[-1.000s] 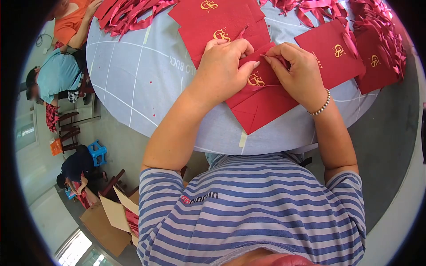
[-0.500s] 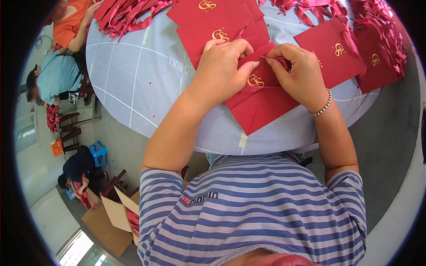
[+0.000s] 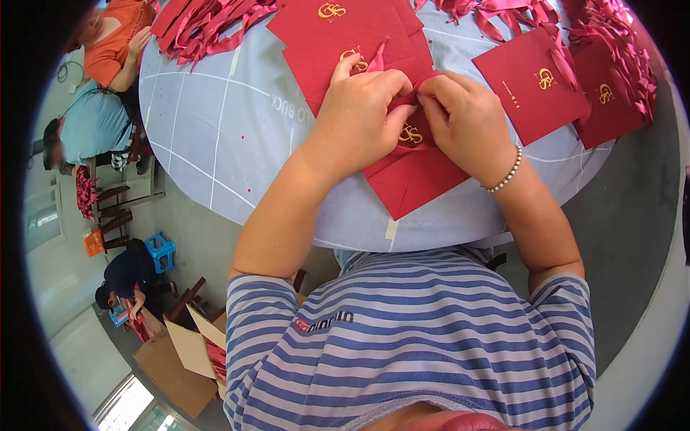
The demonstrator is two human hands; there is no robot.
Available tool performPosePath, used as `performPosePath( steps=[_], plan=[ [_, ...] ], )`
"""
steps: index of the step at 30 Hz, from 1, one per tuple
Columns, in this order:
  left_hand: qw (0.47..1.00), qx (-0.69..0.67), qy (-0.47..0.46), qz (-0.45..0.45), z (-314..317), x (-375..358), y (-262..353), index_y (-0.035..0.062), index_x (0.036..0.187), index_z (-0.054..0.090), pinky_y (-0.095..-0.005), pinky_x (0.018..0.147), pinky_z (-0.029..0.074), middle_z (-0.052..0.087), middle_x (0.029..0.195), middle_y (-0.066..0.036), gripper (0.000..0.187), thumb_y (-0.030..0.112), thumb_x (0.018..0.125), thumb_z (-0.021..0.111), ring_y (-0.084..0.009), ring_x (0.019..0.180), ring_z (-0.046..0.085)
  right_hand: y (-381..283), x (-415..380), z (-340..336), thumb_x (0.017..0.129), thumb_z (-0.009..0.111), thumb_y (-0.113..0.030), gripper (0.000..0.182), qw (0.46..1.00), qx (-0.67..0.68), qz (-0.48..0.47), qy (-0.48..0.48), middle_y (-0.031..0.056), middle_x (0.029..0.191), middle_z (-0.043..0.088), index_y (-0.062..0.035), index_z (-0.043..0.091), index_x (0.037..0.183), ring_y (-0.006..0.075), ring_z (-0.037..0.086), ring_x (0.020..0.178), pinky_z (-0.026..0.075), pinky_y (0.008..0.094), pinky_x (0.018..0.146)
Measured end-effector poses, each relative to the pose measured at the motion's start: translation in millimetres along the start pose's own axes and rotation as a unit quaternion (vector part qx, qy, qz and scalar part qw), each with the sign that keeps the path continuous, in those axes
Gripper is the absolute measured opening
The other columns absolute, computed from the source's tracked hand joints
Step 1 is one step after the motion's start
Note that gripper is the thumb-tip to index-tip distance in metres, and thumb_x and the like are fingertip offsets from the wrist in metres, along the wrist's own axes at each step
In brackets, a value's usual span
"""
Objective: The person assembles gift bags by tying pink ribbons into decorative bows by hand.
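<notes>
Both my hands meet over a red paper bag (image 3: pixel 417 183) with a gold monogram, lying near the table's front edge. My left hand (image 3: pixel 363 118) is closed, thumb and index finger pinching the red ribbon (image 3: pixel 379 56) at the bag's top edge. Close against it, my right hand (image 3: pixel 471 122), with a beaded bracelet on the wrist, pinches at the same spot. The fingertips partly hide the ribbon there. More red bags (image 3: pixel 345 36) lie stacked just beyond my left hand.
Right of my hands lie a red bag (image 3: pixel 528 86) and another (image 3: pixel 611 100) under piled ribbons (image 3: pixel 611 36). More ribbons (image 3: pixel 208 29) are at the back left of the round table (image 3: pixel 208 144). Several people are at the left; a cardboard box (image 3: pixel 176 366) stands on the floor.
My right hand has moved left, and its fingertips now meet those of my left hand. The bag to the right is less covered.
</notes>
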State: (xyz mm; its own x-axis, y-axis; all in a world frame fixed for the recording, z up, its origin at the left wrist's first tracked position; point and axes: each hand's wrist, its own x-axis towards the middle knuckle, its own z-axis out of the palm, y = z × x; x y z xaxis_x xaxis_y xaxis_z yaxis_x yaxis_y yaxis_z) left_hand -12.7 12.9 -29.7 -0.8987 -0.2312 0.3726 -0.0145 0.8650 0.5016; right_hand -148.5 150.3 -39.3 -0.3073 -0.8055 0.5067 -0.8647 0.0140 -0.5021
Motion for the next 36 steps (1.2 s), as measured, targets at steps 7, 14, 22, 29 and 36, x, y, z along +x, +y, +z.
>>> performPosePath(
  steps=[7, 14, 22, 29, 36],
  plan=[
    [0.997, 0.028, 0.058, 0.048, -8, 1, 8, 0.0069, 0.094, 0.064, -0.0583, 0.109, 0.036, 0.069, 0.084, -0.006, 0.015, 0.010, 0.082, 0.073, -0.0272, 0.084, 0.068, 18, 17, -35, 0.078, 0.078, -0.001, 0.020, 0.984, 0.176, -0.031, -0.008, 0.0096, 0.096, 0.065, 0.0004, 0.071, 0.096, 0.0193, 0.061, 0.079, 0.051, 0.0309, 0.071],
    [0.972, 0.105, 0.090, 0.192, -12, 0, 26, 0.0096, 0.081, 0.062, -0.0574, 0.109, 0.038, 0.055, 0.070, -0.002, 0.005, 0.009, 0.077, 0.066, -0.0193, 0.070, 0.060, 12, 56, -65, 0.084, 0.074, -0.012, 0.015, 0.955, 0.201, -0.008, -0.219, 0.0109, 0.067, 0.059, 0.0021, 0.069, 0.081, 0.0210, 0.052, 0.059, 0.045, 0.0324, 0.058],
    [0.969, 0.129, 0.066, 0.201, -20, -4, 33, 0.0085, 0.084, 0.067, -0.0543, 0.109, 0.038, 0.063, 0.079, 0.000, 0.012, 0.004, 0.073, 0.071, -0.0169, 0.074, 0.063, -4, 93, -68, 0.085, 0.068, -0.015, 0.018, 0.874, 0.089, 0.008, -0.478, 0.0129, 0.066, 0.065, 0.0012, 0.071, 0.079, 0.0219, 0.060, 0.059, 0.049, 0.0344, 0.059],
    [0.979, 0.065, 0.053, 0.183, -19, -4, 28, 0.0078, 0.089, 0.066, -0.0505, 0.106, 0.039, 0.064, 0.081, -0.003, 0.015, 0.005, 0.076, 0.074, -0.0205, 0.075, 0.063, 27, 75, -44, 0.102, 0.058, -0.017, 0.018, 0.922, 0.245, 0.174, -0.246, 0.0010, 0.079, 0.063, -0.0018, 0.067, 0.098, 0.0086, 0.056, 0.065, 0.045, 0.0258, 0.058],
    [0.974, 0.063, 0.071, 0.206, -18, -6, 35, 0.0083, 0.089, 0.066, -0.0498, 0.103, 0.041, 0.064, 0.080, -0.002, 0.016, 0.006, 0.075, 0.073, -0.0195, 0.074, 0.063, 21, 76, -31, 0.105, 0.056, -0.026, 0.031, 0.760, 0.419, 0.337, -0.365, 0.0029, 0.074, 0.066, 0.0003, 0.068, 0.096, 0.0036, 0.050, 0.055, 0.037, 0.0189, 0.046]
  ],
)
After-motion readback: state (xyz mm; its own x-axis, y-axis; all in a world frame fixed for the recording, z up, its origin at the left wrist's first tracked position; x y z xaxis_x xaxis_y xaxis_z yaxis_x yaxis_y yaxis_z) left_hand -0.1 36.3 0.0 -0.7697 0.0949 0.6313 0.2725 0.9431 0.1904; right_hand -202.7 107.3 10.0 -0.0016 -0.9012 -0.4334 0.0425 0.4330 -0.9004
